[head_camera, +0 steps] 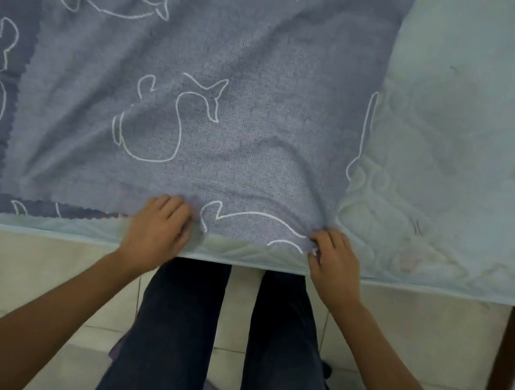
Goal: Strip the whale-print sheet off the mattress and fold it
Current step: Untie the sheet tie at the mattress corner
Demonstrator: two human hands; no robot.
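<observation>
The whale-print sheet (218, 94), blue-grey with white whale outlines, lies on the pale quilted mattress (465, 153). One layer is folded over another; the darker lower layer shows at the left. My left hand (158, 229) grips the near edge of the top layer at the mattress's front edge. My right hand (333, 260) pinches the same edge at the layer's right corner, where the cloth bunches. The right half of the mattress is bare.
I stand against the mattress's front edge (42, 226), my legs in dark trousers (180, 334) over a tiled floor (17, 275). A dark wooden bed leg (502, 385) stands at the right. A dark object lies on the floor near my feet.
</observation>
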